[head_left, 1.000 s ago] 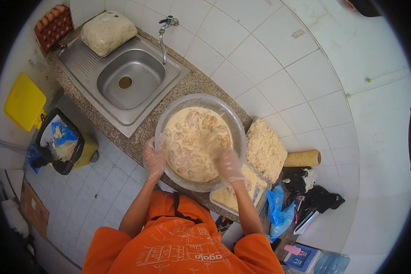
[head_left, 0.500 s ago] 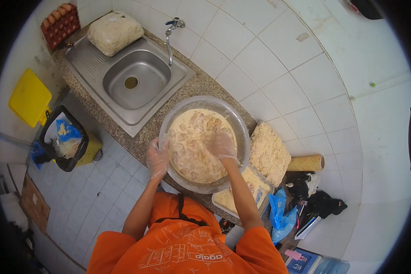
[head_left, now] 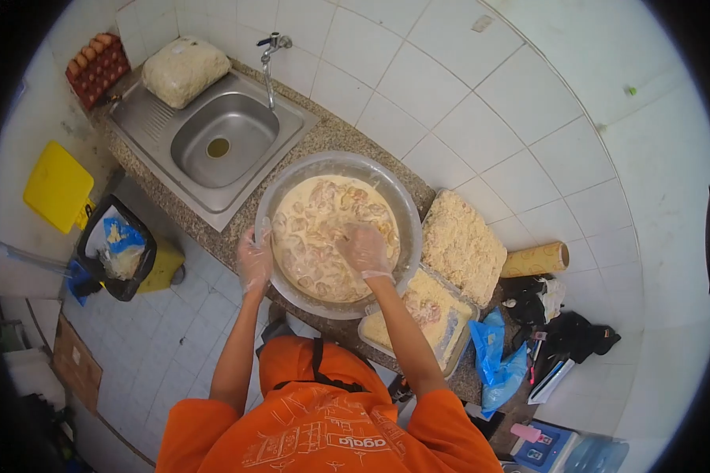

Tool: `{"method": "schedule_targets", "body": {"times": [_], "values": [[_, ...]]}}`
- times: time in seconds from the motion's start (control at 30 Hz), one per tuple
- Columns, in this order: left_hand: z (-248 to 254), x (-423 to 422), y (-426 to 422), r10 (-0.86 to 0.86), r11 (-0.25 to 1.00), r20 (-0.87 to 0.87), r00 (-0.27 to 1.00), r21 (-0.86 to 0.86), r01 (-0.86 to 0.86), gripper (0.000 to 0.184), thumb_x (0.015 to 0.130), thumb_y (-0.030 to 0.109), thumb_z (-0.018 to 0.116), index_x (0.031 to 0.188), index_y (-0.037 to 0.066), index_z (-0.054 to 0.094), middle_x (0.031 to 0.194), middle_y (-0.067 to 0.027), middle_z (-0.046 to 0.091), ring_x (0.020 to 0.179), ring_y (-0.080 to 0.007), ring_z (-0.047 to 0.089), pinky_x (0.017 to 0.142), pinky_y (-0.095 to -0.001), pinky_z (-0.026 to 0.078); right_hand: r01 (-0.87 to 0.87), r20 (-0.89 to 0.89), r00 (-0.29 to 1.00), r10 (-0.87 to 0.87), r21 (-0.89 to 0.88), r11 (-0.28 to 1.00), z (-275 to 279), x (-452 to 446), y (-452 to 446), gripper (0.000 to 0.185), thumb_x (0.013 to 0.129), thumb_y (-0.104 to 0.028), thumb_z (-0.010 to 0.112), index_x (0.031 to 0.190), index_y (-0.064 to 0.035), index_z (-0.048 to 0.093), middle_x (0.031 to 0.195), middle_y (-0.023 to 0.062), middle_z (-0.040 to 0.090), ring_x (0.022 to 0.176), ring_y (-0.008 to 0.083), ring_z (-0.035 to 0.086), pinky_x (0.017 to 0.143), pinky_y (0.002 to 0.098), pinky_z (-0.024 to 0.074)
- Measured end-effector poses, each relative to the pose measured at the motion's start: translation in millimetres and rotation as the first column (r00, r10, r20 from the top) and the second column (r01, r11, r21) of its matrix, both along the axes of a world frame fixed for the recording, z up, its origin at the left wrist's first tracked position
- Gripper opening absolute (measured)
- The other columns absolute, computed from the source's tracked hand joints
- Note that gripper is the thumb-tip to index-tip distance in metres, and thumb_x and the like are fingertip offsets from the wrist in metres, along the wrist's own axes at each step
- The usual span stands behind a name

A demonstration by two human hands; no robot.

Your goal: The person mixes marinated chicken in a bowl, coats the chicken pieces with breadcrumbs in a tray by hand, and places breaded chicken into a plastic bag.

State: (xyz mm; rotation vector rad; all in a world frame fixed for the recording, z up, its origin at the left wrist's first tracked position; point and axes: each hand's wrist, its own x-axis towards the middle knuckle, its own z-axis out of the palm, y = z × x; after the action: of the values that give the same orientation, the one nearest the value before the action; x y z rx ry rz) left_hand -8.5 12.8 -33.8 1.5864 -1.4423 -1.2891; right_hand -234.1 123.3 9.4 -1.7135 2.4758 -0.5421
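Observation:
A large grey metal basin stands on the counter, holding pieces of what looks like raw chicken in a pale, creamy batter. My left hand, in a clear plastic glove, grips the basin's left rim. Inside the basin, my gloved right hand is down at the batter's surface with its fingers curled. The fingertips are partly hidden, so whatever they hold cannot be made out. Just right of the basin are a tray with floury crumbs and a larger heap of flour-coated pieces.
A steel sink with a tap lies to the left, beside a bulging bag and an egg tray. Blue plastic bags and a roll sit at right. A bin stands on the floor.
The view has shifted slightly, so the basin appears further left and higher. My right hand has moved a little within the batter and shows more clearly; my left hand stays at the rim.

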Motion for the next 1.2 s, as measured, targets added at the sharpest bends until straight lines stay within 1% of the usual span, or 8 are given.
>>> {"method": "schedule_targets", "body": {"times": [0.1, 0.27, 0.4, 0.5, 0.6, 0.7, 0.87, 1.2], "values": [[7.9, -3.5, 5.9, 0.049, 0.999, 0.210, 0.976, -0.001, -0.050, 0.048, 0.105, 0.043, 0.068, 0.128, 0.001, 0.069, 0.108, -0.0156, 0.077, 0.098, -0.0216, 0.069, 0.090, -0.0367, 0.053, 0.219, 0.048, 0.974, -0.223, 0.076, 0.973, 30.2, -15.8, 12.6, 0.027, 0.088, -0.025, 0.068, 0.099, -0.0035, 0.078, 0.087, 0.0238, 0.074, 0.083, 0.0465, 0.071, 0.077, 0.0531, 0.0566], [-53.9, 0.9, -10.6, 0.070, 0.997, 0.033, 0.997, -0.028, -0.069, 0.055, 0.100, 0.049, 0.073, 0.130, 0.004, 0.069, 0.106, -0.0117, 0.077, 0.097, -0.0212, 0.069, 0.088, -0.0366, 0.054, 0.366, 0.598, 0.782, -0.174, -0.216, 0.905, 109.1, -55.8, 91.0, 0.027, 0.085, -0.021, 0.076, 0.107, -0.0069, 0.084, 0.084, 0.0187, 0.078, 0.076, 0.0226, 0.073, 0.073, 0.0389, 0.0560], [-100.5, 5.8, -25.7, 0.108, 0.994, 0.027, 0.994, -0.025, -0.107, 0.070, 0.092, 0.065, 0.073, 0.134, 0.008, 0.071, 0.111, -0.0150, 0.077, 0.105, -0.0279, 0.072, 0.094, -0.0407, 0.053, 0.486, 0.467, 0.793, -0.392, -0.095, 0.869, 166.5, -69.1, 164.5, 0.021, 0.092, -0.020, 0.075, 0.098, -0.0015, 0.083, 0.077, 0.0083, 0.079, 0.068, 0.0107, 0.070, 0.065, 0.0326, 0.0552], [-62.4, -0.7, -15.6, 0.104, 0.993, -0.068, 0.992, -0.050, -0.107, 0.050, 0.098, 0.043, 0.078, 0.124, 0.000, 0.071, 0.098, -0.0075, 0.076, 0.087, -0.0143, 0.067, 0.080, -0.0306, 0.053, 0.604, 0.237, 0.752, -0.615, 0.125, 0.787, 158.9, -83.0, 202.2, 0.025, 0.090, -0.025, 0.078, 0.090, -0.0009, 0.082, 0.074, 0.0109, 0.078, 0.067, 0.0115, 0.069, 0.062, 0.0329, 0.0541], [-59.5, -2.9, -11.9, 0.166, 0.976, 0.049, 0.985, -0.149, -0.157, 0.051, 0.099, 0.044, 0.077, 0.124, 0.000, 0.072, 0.100, -0.0078, 0.077, 0.087, -0.0144, 0.068, 0.080, -0.0303, 0.053, 0.598, 0.071, 0.779, -0.623, 0.214, 0.773, 114.7, -99.1, 227.5, 0.035, 0.086, -0.035, 0.080, 0.086, -0.0001, 0.080, 0.071, 0.0145, 0.075, 0.065, 0.0140, 0.070, 0.061, 0.0338, 0.0546], [-65.4, 0.6, -14.2, 0.118, 0.987, 0.004, 0.993, -0.113, -0.117, 0.053, 0.099, 0.050, 0.075, 0.125, 0.004, 0.073, 0.087, -0.0063, 0.073, 0.079, -0.0168, 0.065, 0.074, -0.0335, 0.052, 0.575, 0.368, 0.719, -0.589, 0.160, 0.802, 79.1, -107.4, 239.7, 0.041, 0.082, -0.040, 0.080, 0.088, 0.0005, 0.079, 0.077, 0.0199, 0.076, 0.070, 0.0234, 0.075, 0.066, 0.0371, 0.0574], [-86.8, 4.7, -24.7, 0.078, 0.980, -0.004, 0.997, -0.183, -0.077, 0.048, 0.100, 0.048, 0.075, 0.117, 0.003, 0.073, 0.082, -0.0027, 0.069, 0.072, -0.0131, 0.060, 0.068, -0.0318, 0.049, 0.660, -0.041, 0.744, -0.667, 0.206, 0.723, 10.2, -117.5, 261.1, 0.034, 0.084, -0.035, 0.077, 0.102, -0.0062, 0.081, 0.095, 0.0240, 0.077, 0.085, 0.0388, 0.075, 0.076, 0.0445, 0.0586], [-46.2, 0.2, -8.0, 0.078, 0.996, -0.125, 0.989, 0.040, -0.073, 0.036, 0.103, 0.034, 0.075, 0.121, 0.004, 0.071, 0.097, -0.0036, 0.073, 0.086, -0.0112, 0.064, 0.077, -0.0281, 0.051, 0.246, 0.055, 0.965, -0.258, 0.165, 0.955, 13.3, -40.2, 115.6, 0.018, 0.093, -0.023, 0.070, 0.100, -0.0111, 0.080, 0.097, 0.0188, 0.077, 0.089, 0.0358, 0.075, 0.081, 0.0472, 0.0580]]}}
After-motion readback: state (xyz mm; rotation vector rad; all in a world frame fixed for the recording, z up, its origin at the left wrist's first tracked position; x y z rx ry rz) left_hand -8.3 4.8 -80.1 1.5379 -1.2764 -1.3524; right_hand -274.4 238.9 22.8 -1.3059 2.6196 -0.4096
